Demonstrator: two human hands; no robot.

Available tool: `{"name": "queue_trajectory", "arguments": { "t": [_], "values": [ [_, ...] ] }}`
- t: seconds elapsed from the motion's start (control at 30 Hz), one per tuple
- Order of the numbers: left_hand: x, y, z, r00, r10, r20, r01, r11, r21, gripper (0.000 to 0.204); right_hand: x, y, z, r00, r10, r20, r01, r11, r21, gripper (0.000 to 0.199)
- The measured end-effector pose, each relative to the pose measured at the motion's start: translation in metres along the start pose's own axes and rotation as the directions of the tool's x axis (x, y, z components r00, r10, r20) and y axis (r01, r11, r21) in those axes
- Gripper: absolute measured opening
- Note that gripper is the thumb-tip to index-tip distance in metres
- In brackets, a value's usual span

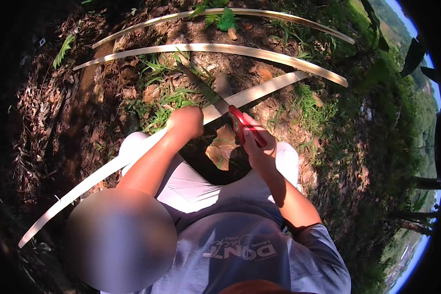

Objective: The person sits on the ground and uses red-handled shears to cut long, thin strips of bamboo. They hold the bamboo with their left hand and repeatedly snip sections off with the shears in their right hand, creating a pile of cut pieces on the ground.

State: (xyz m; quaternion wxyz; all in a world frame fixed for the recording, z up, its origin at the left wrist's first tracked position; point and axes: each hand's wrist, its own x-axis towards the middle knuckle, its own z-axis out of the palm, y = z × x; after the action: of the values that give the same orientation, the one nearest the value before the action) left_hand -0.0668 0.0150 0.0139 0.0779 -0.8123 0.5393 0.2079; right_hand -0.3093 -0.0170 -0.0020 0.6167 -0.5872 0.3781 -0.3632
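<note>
A long pale wooden strip (264, 91) runs slantwise across my lap, from the lower left to the upper right. My left hand (185, 121) is closed around it near its middle. In my right hand (257, 142) is a hand saw (208, 92), gripped by its red handle. The saw's dark blade lies across the strip just right of my left hand, its tip pointing up and left. Blade and strip meet there; how deep any cut goes I cannot tell.
Two more wooden strips lie ahead on the ground, a nearer strip (206, 47) and a farther strip (230, 11). A green crumpled thing (227, 20) is by the farther one. Dry leaves, grass (308, 105) and bare soil surround me, with a green slope at right.
</note>
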Motion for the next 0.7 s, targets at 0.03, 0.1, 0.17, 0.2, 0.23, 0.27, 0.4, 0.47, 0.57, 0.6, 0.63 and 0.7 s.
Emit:
{"name": "queue_trajectory", "arguments": {
  "t": [0.03,0.1,0.17,0.2,0.23,0.27,0.4,0.47,0.57,0.6,0.63,0.7],
  "values": [
    [-0.003,-0.002,-0.001,1.0,0.003,0.001,-0.003,1.0,-0.005,0.022,0.013,0.002,0.013,1.0,-0.012,0.015,0.012,1.0,0.009,0.04],
    [-0.003,-0.006,-0.002,1.0,0.001,0.008,-0.001,1.0,-0.009,0.022,0.024,-0.001,0.024,0.999,-0.004,0.047,0.005,1.0,-0.019,0.039],
    [0.001,-0.01,0.002,1.0,-0.01,0.018,0.01,1.0,-0.006,0.022,0.026,-0.008,0.026,0.996,0.04,0.077,-0.032,0.995,-0.093,0.038],
    [0.001,-0.005,0.004,1.0,0.009,0.02,-0.009,1.0,0.001,0.022,0.018,-0.006,0.02,0.998,0.03,0.047,-0.025,0.995,-0.098,0.038],
    [0.0,-0.004,0.002,1.0,0.018,0.014,-0.019,1.0,0.004,0.022,0.008,-0.003,0.013,1.0,0.012,0.029,-0.009,0.995,-0.103,0.038],
    [0.001,-0.001,0.001,1.0,0.03,0.008,-0.03,1.0,0.009,0.022,-0.004,0.001,0.005,1.0,-0.005,0.008,0.006,0.994,-0.109,0.037],
    [0.009,-0.003,0.003,0.999,-0.005,0.048,0.006,1.0,-0.014,0.023,-0.078,-0.02,-0.05,0.996,0.072,-0.051,-0.08,0.98,-0.185,0.038],
    [0.005,0.002,-0.008,0.997,-0.034,0.073,0.034,0.999,-0.003,0.024,-0.113,-0.037,-0.068,0.996,0.062,-0.07,-0.074,0.98,-0.185,0.04],
    [0.007,-0.001,-0.006,0.998,-0.011,0.067,0.013,0.999,-0.034,0.025,-0.132,-0.049,-0.08,0.998,0.039,-0.057,-0.049,0.978,-0.2,0.042],
    [0.008,0.001,-0.007,0.998,0.005,0.063,-0.003,0.999,-0.039,0.025,-0.131,-0.056,-0.078,0.996,0.058,-0.067,-0.07,0.979,-0.193,0.042],
    [0.012,0.0,-0.008,0.998,-0.004,0.06,0.007,0.999,-0.047,0.025,-0.129,-0.059,-0.075,0.994,0.077,-0.072,-0.089,0.979,-0.185,0.043],
    [0.016,-0.007,-0.009,0.998,-0.045,0.043,0.048,0.996,-0.069,0.026,-0.109,-0.056,-0.069,0.989,0.134,-0.058,-0.141,0.982,-0.125,0.042]
  ]
}}
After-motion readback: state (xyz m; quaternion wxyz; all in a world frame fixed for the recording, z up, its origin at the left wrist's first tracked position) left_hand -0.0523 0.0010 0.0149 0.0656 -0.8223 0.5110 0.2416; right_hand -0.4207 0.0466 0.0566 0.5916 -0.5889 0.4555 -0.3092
